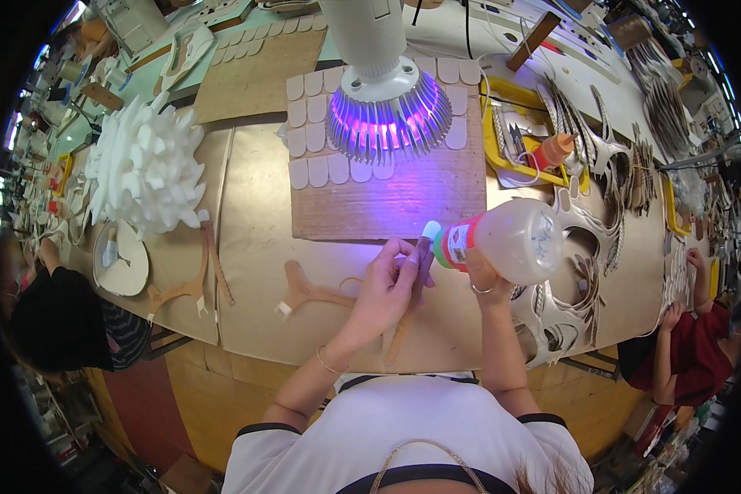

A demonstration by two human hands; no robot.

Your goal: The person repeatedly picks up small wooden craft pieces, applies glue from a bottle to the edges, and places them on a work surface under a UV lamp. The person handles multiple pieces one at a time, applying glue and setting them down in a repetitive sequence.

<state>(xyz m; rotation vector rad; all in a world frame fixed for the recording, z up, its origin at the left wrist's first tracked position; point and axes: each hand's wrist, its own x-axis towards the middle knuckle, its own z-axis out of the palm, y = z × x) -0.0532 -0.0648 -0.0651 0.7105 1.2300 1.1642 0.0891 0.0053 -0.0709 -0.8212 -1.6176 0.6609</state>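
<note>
Pinched in the fingers of my left hand is a brown leather strap; its pale tip points away from me. My right hand is wrapped round a squeeze bottle of cloudy whitish plastic, with a red label and green cap. The bottle lies tilted on its side, cap toward the strap's tip. Whether cap and tip touch, I cannot tell. On the tan table left of my left hand lies a forked brown leather piece. A small pale rounded tab is among several in rows on the cardboard ahead.
A lamp glowing purple hangs over the cardboard. At the right are a yellow tray with tools and an orange bottle, and pale strap pieces. A spiky white pile stands left. People sit at both sides.
</note>
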